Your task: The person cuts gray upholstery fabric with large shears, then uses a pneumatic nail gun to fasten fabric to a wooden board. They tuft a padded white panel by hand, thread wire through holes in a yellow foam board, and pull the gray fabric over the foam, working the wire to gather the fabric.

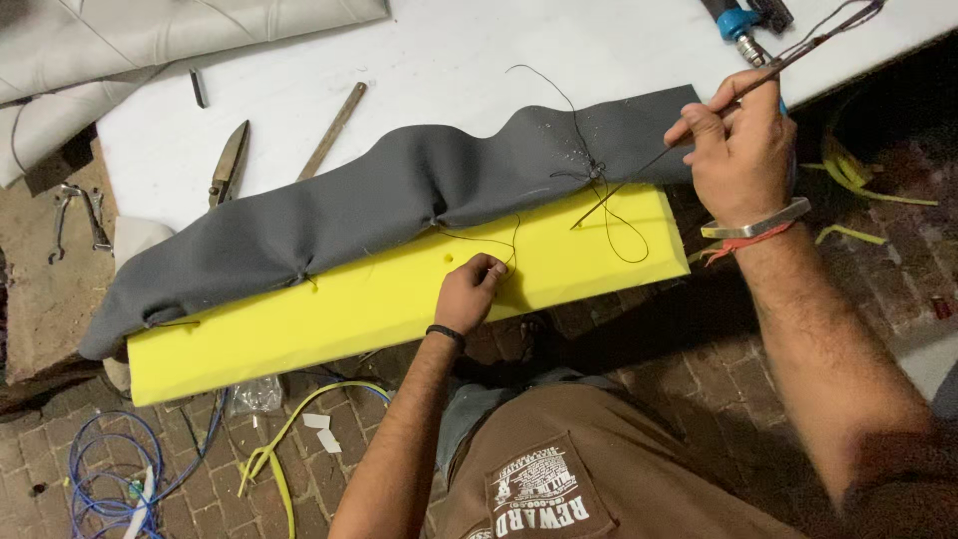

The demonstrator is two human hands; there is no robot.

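A long yellow foam block [329, 319] lies on the white table's front edge, with grey fabric [399, 195] draped over its upper side. My left hand [469, 291] presses on the foam's front face and pinches a thin dark thread [614, 215]. My right hand [738, 140] is raised at the fabric's right end, gripping a long thin needle [649, 165] that slants down to the foam. The thread loops from the fabric over the foam.
Metal shears [228, 165] and a wooden-handled tool [332, 130] lie on the white table [449, 70]. Grey quilted upholstery [120, 50] sits at the back left. A blue-tipped tool [740, 25] rests at the back right. Blue cable [110, 479] and yellow strips litter the brick floor.
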